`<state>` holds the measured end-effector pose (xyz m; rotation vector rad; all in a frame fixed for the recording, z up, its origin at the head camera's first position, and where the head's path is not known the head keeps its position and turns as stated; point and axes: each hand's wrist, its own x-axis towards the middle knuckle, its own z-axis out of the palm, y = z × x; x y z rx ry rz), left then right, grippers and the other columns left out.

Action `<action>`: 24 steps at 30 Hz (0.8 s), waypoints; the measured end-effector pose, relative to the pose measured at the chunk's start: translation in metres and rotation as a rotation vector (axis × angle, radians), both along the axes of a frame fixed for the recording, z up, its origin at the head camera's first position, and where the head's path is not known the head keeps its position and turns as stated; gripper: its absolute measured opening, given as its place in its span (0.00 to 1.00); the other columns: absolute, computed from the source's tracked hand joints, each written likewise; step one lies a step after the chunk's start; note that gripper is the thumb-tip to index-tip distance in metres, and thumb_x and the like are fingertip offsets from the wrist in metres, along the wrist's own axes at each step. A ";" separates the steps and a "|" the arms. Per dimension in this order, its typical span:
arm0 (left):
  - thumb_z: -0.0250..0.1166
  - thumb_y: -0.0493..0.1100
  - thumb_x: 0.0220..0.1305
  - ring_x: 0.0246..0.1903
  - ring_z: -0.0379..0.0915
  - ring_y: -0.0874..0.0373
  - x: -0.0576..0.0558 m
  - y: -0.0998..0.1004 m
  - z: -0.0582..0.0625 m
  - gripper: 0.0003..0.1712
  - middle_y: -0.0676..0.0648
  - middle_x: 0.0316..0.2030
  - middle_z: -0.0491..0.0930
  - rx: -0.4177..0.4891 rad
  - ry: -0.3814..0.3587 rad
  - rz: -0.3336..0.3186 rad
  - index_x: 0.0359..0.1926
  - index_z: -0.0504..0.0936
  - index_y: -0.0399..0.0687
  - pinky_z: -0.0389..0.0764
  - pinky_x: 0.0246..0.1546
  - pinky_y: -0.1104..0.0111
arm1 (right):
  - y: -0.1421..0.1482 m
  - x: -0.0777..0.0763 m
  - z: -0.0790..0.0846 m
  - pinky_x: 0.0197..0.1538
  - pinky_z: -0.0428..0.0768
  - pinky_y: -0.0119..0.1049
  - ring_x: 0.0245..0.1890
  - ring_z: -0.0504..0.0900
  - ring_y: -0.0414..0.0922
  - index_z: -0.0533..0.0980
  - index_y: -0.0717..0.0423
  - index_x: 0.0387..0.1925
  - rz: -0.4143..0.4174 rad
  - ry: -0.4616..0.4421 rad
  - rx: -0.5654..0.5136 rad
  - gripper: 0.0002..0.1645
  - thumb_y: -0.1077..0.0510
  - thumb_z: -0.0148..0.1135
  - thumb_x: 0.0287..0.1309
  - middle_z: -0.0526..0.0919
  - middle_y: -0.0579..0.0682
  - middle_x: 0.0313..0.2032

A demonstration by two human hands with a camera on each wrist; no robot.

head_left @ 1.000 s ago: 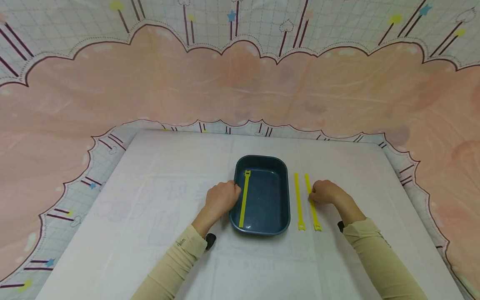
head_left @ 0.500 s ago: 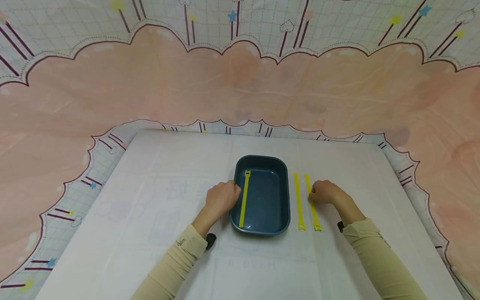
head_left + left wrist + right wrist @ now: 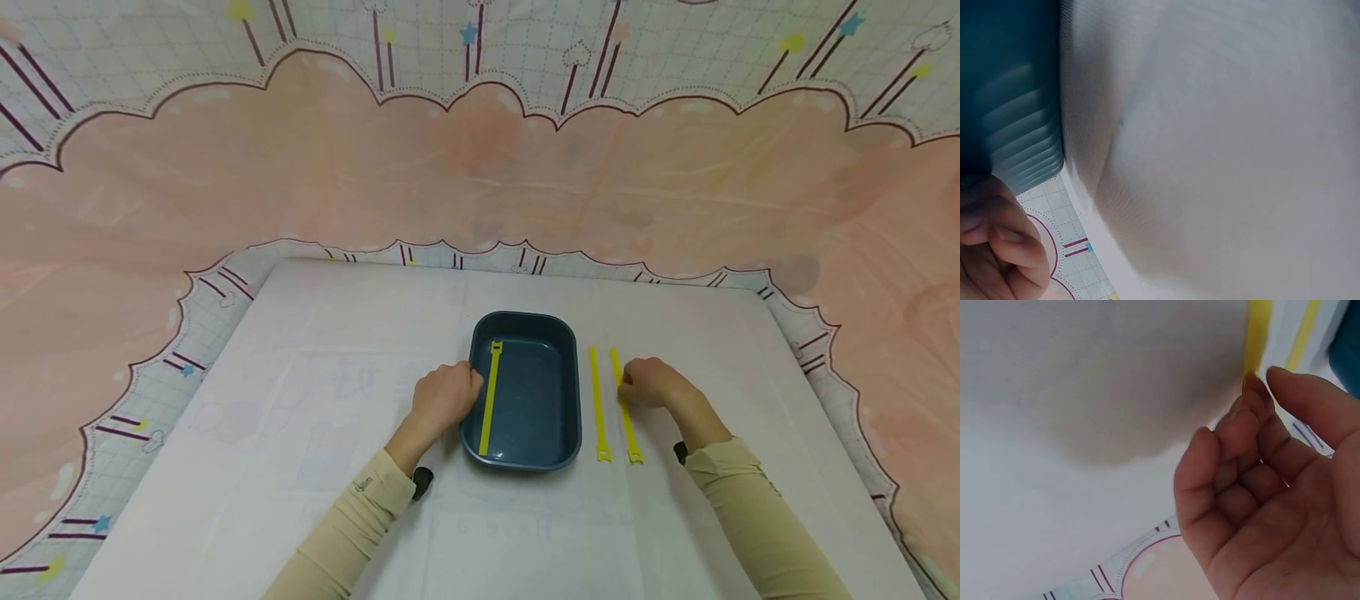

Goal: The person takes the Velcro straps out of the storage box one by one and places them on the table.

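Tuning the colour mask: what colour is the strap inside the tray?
Yellow. That strap shows best in the head view.

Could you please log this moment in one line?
left hand: grips tray; right hand: at rightmost yellow strap, grip unclear; middle strap: beside tray; left strap: inside tray

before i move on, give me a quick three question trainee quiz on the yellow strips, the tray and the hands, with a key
1. Count: how many yellow strips lie inside the blue tray?

2. True or false: the right hand is at the rightmost strip.

3. Multiple choice: which side of the tray is the left hand on?
A) left
B) right
C) far

Key: 1. One. 2. True. 3. A.
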<state>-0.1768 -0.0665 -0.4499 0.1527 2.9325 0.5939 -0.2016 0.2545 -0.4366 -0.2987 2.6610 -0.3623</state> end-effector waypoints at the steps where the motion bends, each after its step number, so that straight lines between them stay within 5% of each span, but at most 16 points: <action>1: 0.49 0.47 0.70 0.16 0.67 0.55 0.000 0.000 0.000 0.18 0.48 0.17 0.68 -0.001 -0.003 0.000 0.25 0.74 0.44 0.65 0.18 0.66 | -0.001 0.000 0.001 0.32 0.70 0.38 0.27 0.72 0.47 0.76 0.65 0.33 0.003 0.017 -0.006 0.09 0.60 0.58 0.61 0.75 0.52 0.27; 14: 0.49 0.46 0.71 0.16 0.68 0.55 0.000 0.001 -0.001 0.18 0.48 0.17 0.68 -0.004 -0.013 0.004 0.26 0.74 0.43 0.65 0.18 0.67 | -0.028 0.001 0.024 0.41 0.76 0.45 0.32 0.75 0.50 0.76 0.66 0.43 0.054 0.270 -0.072 0.13 0.61 0.63 0.60 0.78 0.54 0.33; 24: 0.49 0.47 0.71 0.17 0.68 0.55 0.000 0.001 0.000 0.18 0.48 0.17 0.69 -0.007 0.004 -0.001 0.27 0.75 0.43 0.66 0.19 0.66 | -0.053 0.006 0.036 0.40 0.77 0.44 0.33 0.76 0.50 0.78 0.65 0.44 0.178 0.429 -0.128 0.14 0.63 0.66 0.56 0.77 0.54 0.34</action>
